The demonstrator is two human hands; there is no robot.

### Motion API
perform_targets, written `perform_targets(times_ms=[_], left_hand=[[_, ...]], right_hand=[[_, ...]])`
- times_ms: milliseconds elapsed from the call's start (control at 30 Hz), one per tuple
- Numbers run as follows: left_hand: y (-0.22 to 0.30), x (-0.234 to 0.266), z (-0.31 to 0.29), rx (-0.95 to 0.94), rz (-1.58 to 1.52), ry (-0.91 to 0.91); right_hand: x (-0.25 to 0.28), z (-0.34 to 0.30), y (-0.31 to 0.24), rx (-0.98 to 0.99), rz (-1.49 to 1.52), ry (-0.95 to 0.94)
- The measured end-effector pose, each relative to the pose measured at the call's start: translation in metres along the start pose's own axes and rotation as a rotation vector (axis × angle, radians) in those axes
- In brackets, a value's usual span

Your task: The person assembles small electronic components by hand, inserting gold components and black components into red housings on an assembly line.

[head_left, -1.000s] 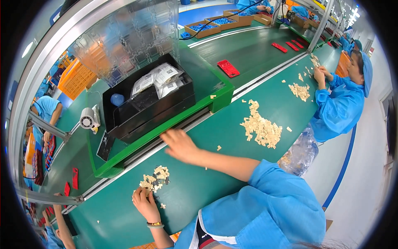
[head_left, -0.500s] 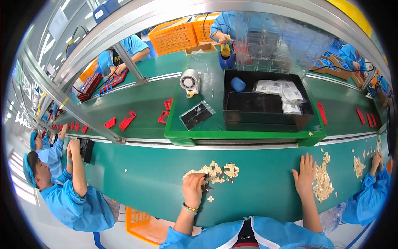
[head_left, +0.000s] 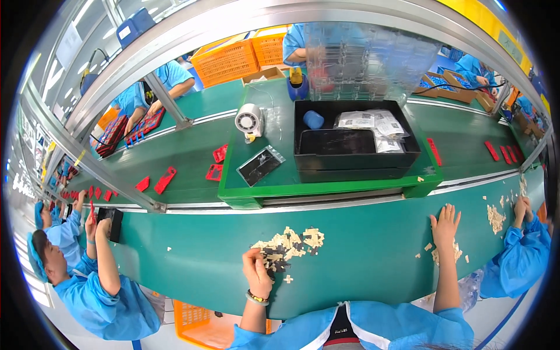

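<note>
A loose pile of small cream and dark cross-shaped pieces (head_left: 286,242) lies on the green belt in front of me. My left hand (head_left: 256,274), with a beaded bracelet at its wrist, is at the pile's left edge. Its fingers are curled together; whatever may be between them is hidden. To the right, my right hand (head_left: 445,227) reaches out with fingers spread, palm down. Its wrist and forearm cover much of a second pile of cream pieces (head_left: 455,254), which shows on both sides.
Beyond the belt, a green stand (head_left: 274,140) bears a black bin (head_left: 356,172) with white packets, a small fan (head_left: 249,118) and a flat bag (head_left: 261,165). Co-workers sit at both sides. An orange crate (head_left: 192,318) is below the belt's front edge. Metal posts rise behind.
The view has shifted slightly. My left hand has drawn back a little leftward from the pile, its fingers curled. My right hand has moved right, over the second pile.
</note>
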State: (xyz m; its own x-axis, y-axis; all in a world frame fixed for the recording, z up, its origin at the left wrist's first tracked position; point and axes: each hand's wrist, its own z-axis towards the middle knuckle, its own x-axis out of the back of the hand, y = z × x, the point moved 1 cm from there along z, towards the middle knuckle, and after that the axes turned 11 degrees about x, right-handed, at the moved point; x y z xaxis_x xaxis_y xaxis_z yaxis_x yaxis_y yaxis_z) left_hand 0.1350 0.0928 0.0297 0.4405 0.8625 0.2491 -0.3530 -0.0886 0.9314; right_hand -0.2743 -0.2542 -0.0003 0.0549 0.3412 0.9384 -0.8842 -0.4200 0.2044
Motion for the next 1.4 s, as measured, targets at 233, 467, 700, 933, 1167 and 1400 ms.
perform_targets(times_ms=[233, 467, 700, 933, 1167, 1400], left_hand=[[0.062, -0.034, 0.024, 0.388, -0.85, -0.429], [0.073, -0.104, 0.026, 0.579, -1.256, -0.676], [0.062, -0.11, 0.0, 0.425, -1.033, -0.799], [0.053, -0.094, 0.003, 0.62, -0.639, -0.912], [0.046, -0.094, -0.002, 0.65, -0.675, -1.03], [0.044, -0.098, -0.001, 0.625, -0.671, -0.709]], right_hand=[[0.099, 0.018, -0.107, 0.363, 0.679, 0.35], [0.156, 0.008, -0.232, 0.506, 1.649, -0.205], [0.152, 0.003, -0.236, 0.481, 1.634, -0.07], [0.148, 0.011, -0.216, 0.976, 1.024, 0.567], [0.148, 0.011, -0.215, 1.077, 0.906, 0.609], [0.166, 0.004, -0.231, 0.843, 0.838, 0.474]])
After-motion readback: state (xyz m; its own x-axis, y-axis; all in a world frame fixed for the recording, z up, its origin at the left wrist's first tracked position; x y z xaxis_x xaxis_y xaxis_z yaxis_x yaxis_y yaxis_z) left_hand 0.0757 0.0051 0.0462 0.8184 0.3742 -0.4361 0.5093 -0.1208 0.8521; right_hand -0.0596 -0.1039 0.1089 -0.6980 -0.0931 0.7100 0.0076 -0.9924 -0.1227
